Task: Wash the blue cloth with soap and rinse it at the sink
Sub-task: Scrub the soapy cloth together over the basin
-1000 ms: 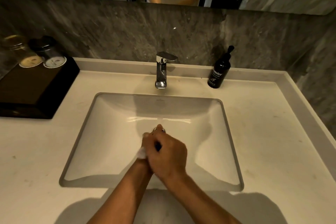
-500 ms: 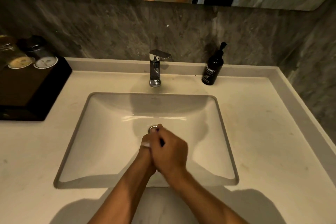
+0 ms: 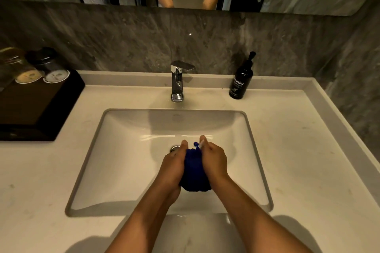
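Note:
The blue cloth [image 3: 194, 172] is bunched into a ball over the white sink basin [image 3: 123, 150], with a small white tag sticking out at its top. My left hand [image 3: 173, 167] presses on its left side and my right hand [image 3: 213, 161] on its right side, so the cloth is squeezed between both palms. The chrome faucet [image 3: 177, 81] stands behind the basin and no water runs from it. A black pump bottle of hand wash [image 3: 241, 80] stands on the counter to the right of the faucet.
A dark wooden tray [image 3: 37, 107] with two upturned glasses sits at the counter's left. The drain [image 3: 174, 148] shows just left of my fingers. A mirror and grey stone wall rise behind; the pale counter [image 3: 308, 150] spreads on both sides.
My hands were clasped over each other with the cloth hidden inside. They have parted sideways, and the blue cloth ball now shows between the two palms.

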